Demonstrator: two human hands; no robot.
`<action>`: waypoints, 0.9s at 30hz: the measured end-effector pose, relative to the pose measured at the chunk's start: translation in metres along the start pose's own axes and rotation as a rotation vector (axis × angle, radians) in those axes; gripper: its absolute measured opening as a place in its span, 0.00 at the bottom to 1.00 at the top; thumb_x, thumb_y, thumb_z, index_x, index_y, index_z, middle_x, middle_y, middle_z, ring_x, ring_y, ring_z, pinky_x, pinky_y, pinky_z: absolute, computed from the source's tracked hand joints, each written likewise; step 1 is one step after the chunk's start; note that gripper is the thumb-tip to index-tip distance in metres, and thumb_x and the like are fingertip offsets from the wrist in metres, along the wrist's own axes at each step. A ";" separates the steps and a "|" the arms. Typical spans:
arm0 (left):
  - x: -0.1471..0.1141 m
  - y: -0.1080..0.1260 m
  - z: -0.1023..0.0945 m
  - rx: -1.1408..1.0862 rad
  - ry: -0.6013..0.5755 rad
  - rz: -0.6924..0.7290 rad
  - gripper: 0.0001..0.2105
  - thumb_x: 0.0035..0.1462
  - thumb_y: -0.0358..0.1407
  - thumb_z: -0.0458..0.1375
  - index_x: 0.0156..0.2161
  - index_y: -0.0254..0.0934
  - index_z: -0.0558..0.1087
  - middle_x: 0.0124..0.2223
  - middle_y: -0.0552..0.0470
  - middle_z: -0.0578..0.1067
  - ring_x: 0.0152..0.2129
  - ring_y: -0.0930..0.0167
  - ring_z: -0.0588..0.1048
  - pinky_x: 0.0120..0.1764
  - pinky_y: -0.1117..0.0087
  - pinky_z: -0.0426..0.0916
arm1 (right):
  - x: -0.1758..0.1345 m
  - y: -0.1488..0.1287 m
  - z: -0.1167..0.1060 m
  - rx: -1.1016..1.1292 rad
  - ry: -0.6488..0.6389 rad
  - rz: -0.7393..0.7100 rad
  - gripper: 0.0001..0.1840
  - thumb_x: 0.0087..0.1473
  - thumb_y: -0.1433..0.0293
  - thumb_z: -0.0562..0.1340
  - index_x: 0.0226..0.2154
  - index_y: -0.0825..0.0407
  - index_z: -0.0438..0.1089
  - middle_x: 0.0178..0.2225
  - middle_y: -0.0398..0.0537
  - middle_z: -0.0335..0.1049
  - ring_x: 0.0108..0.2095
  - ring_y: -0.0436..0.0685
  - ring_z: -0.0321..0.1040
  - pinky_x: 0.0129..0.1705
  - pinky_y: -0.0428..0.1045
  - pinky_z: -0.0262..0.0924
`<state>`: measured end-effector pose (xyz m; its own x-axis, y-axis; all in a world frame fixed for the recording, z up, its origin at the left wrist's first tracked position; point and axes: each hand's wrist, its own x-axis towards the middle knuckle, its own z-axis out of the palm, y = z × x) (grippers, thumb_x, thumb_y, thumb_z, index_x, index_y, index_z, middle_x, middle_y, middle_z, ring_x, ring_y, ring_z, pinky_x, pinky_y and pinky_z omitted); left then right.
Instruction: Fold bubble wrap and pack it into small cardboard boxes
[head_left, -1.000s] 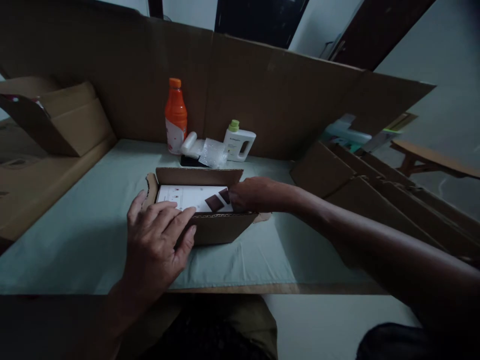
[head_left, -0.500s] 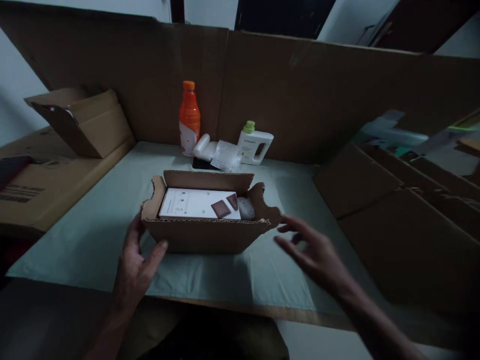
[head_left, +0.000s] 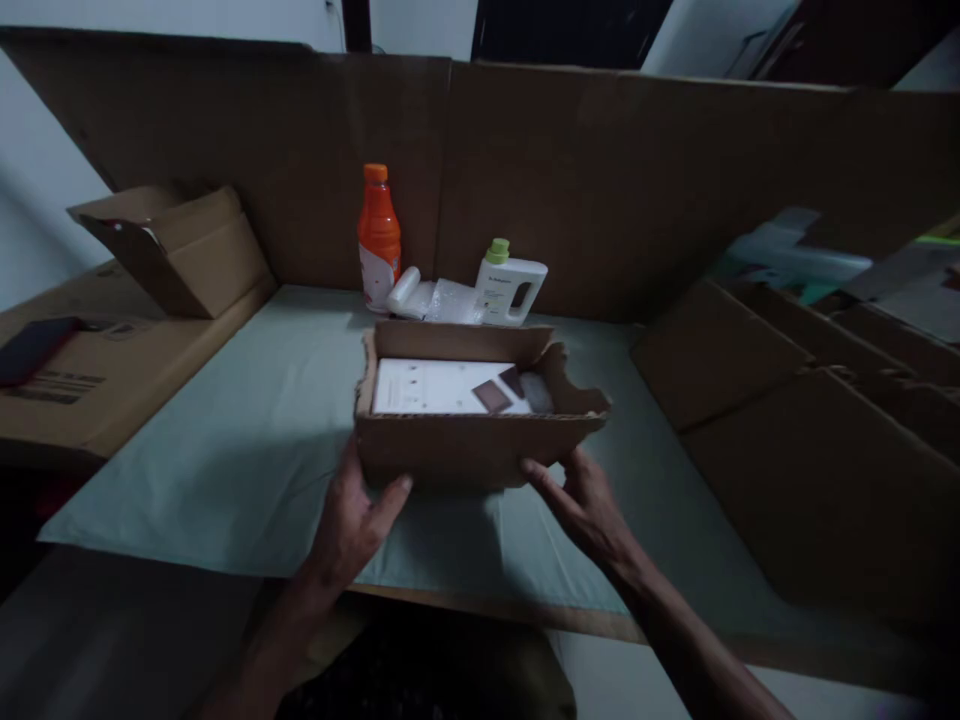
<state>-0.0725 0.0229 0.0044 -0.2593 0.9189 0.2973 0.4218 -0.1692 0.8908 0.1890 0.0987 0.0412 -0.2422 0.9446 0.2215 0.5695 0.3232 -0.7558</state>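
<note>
Between my two hands is an uncovered cardboard box (head_left: 465, 450). Inside it lies a white carton (head_left: 442, 385) with brown squares printed on it, and a greyish wrapped item (head_left: 537, 392) sits at its right end. My left hand (head_left: 358, 515) grips the box's left end, thumb on the front wall, the other fingers hidden behind the side. My right hand (head_left: 581, 500) holds the lower right corner, its thumb against the front and its fingers out of sight at the side or underneath.
Behind the box stand an orange bottle (head_left: 379, 240), bubble wrap (head_left: 454, 300) and a white jug with a green cap (head_left: 514, 285). A smaller cardboard box (head_left: 214, 250) is at left on a large carton (head_left: 150, 370). Large boxes (head_left: 825, 480) line the right. A cardboard wall (head_left: 562, 180) closes the back.
The box has shifted right and slightly away from me, with my left hand following it. My right hand has come in from beside the box and taken hold of its right end.
</note>
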 end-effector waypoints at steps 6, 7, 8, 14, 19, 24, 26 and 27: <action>-0.039 -0.039 -0.046 0.092 -0.013 -0.049 0.34 0.58 0.45 0.62 0.67 0.41 0.58 0.60 0.38 0.72 0.60 0.53 0.70 0.60 0.49 0.66 | -0.007 0.012 0.029 0.149 -0.100 -0.013 0.27 0.59 0.48 0.60 0.49 0.51 0.68 0.48 0.55 0.73 0.47 0.63 0.70 0.47 0.55 0.67; -0.033 -0.042 -0.053 0.058 -0.049 -0.033 0.38 0.57 0.46 0.63 0.69 0.42 0.55 0.62 0.37 0.69 0.61 0.53 0.68 0.61 0.48 0.65 | -0.006 0.014 0.031 0.146 -0.094 0.004 0.26 0.58 0.47 0.61 0.47 0.51 0.69 0.46 0.54 0.74 0.45 0.62 0.71 0.46 0.55 0.68; -0.024 -0.044 -0.059 0.010 -0.089 -0.022 0.43 0.55 0.47 0.65 0.71 0.43 0.50 0.64 0.36 0.67 0.62 0.52 0.67 0.61 0.48 0.64 | -0.005 0.015 0.031 0.138 -0.085 0.024 0.26 0.57 0.47 0.61 0.45 0.51 0.69 0.44 0.54 0.74 0.44 0.62 0.71 0.45 0.55 0.69; 0.029 -0.042 -0.059 -0.355 -0.376 -0.052 0.63 0.43 0.52 0.72 0.73 0.45 0.35 0.71 0.35 0.56 0.68 0.51 0.58 0.66 0.42 0.55 | 0.001 0.015 0.034 0.115 -0.024 0.146 0.26 0.54 0.45 0.62 0.44 0.47 0.70 0.44 0.54 0.76 0.44 0.66 0.75 0.42 0.56 0.72; 0.029 -0.048 -0.059 -0.407 -0.228 -0.002 0.61 0.45 0.48 0.72 0.73 0.44 0.34 0.71 0.36 0.54 0.67 0.52 0.60 0.64 0.46 0.60 | 0.032 -0.002 0.053 0.077 0.001 0.068 0.25 0.55 0.46 0.61 0.44 0.47 0.70 0.44 0.54 0.76 0.43 0.66 0.74 0.42 0.57 0.71; 0.030 -0.073 -0.114 -0.177 0.120 -0.035 0.56 0.46 0.40 0.70 0.72 0.44 0.38 0.64 0.36 0.65 0.55 0.56 0.73 0.53 0.53 0.73 | 0.109 -0.049 0.116 0.123 -0.194 -0.122 0.28 0.57 0.48 0.59 0.51 0.51 0.67 0.47 0.57 0.75 0.43 0.64 0.72 0.42 0.56 0.70; 0.038 -0.083 -0.148 -0.039 0.305 -0.037 0.55 0.45 0.38 0.69 0.71 0.44 0.40 0.63 0.37 0.66 0.54 0.58 0.74 0.52 0.55 0.73 | 0.147 -0.083 0.160 0.197 -0.276 -0.232 0.32 0.58 0.50 0.58 0.56 0.55 0.64 0.52 0.60 0.72 0.48 0.64 0.71 0.44 0.56 0.69; 0.043 -0.087 -0.166 0.031 0.396 -0.036 0.54 0.44 0.38 0.69 0.71 0.43 0.42 0.63 0.38 0.66 0.55 0.58 0.73 0.54 0.55 0.72 | 0.165 -0.104 0.185 0.245 -0.315 -0.288 0.33 0.59 0.52 0.57 0.58 0.56 0.62 0.55 0.62 0.70 0.51 0.65 0.69 0.46 0.57 0.68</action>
<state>-0.2649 0.0179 -0.0035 -0.5866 0.7146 0.3811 0.4306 -0.1233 0.8941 -0.0554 0.2106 0.0425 -0.6097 0.7436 0.2744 0.2520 0.5101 -0.8223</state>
